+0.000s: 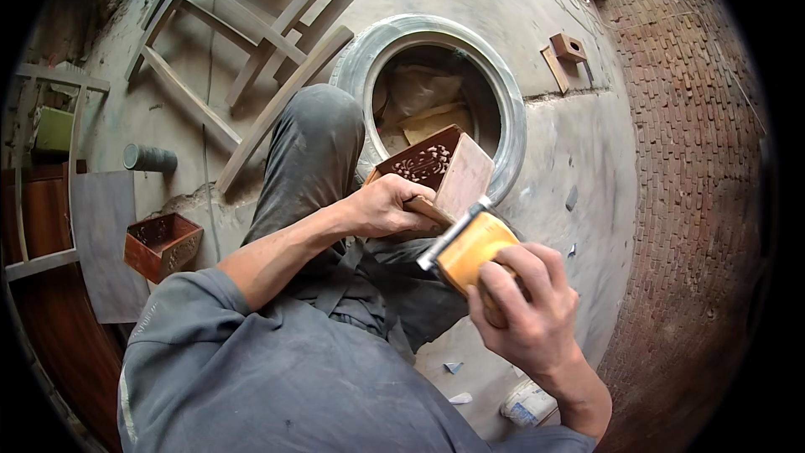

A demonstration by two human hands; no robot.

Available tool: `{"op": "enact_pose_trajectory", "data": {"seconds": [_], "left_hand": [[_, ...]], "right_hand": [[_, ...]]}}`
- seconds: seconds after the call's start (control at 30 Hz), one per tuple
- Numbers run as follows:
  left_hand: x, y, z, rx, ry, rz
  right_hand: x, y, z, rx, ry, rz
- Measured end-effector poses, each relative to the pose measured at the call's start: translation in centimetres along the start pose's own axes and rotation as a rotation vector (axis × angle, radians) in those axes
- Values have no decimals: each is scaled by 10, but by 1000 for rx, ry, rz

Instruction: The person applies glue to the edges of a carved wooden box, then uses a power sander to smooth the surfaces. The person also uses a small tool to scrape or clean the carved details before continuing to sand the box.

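My left hand (387, 206) is closed on the near edge of a small wooden box (466, 178), holding it tilted over my lap. The box has a pale, bare outer side and a dark reddish inside with a pierced, carved panel. In my right hand (530, 306) is a yellow hand sander (476, 250) with a metal clamp bar along its front edge. My fingers wrap its rounded back. The sander is just beside the box's near right corner; whether they touch I cannot tell. Its working face is hidden.
A dusty tyre (513, 122) lies before my knees with bags inside. Wooden chair-like frames (251, 33) spread at the far left. A reddish box (163, 247), grey board (105, 243) and dark cylinder (153, 158) are left. A white tub (528, 403) and brickwork (688, 134) are right.
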State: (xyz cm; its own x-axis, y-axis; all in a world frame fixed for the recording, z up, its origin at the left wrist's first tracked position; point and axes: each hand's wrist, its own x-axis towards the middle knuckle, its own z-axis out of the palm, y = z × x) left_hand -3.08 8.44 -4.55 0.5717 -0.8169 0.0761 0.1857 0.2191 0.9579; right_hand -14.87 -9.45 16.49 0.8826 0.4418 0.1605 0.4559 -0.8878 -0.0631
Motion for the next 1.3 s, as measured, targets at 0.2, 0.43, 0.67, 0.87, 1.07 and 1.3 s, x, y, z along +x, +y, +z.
{"op": "enact_pose_trajectory", "data": {"seconds": [0.2, 0.43, 0.67, 0.87, 1.07, 1.3], "left_hand": [[-6, -1, -1, 51, 28, 22], [-8, -3, 5, -203, 29, -84], [-21, -4, 4, -42, 32, -23], [-41, 2, 11, 19, 38, -45], [-62, -5, 8, 84, 65, 27], [-62, 1, 7, 79, 56, -55]], "right_hand": [[-11, 1, -9, 29, -35, 78], [22, -6, 8, 94, 58, -48], [0, 8, -8, 175, -90, 127], [2, 0, -4, 198, -90, 125], [25, 37, 10, 131, 16, 110], [20, 16, 14, 148, -9, 62]]}}
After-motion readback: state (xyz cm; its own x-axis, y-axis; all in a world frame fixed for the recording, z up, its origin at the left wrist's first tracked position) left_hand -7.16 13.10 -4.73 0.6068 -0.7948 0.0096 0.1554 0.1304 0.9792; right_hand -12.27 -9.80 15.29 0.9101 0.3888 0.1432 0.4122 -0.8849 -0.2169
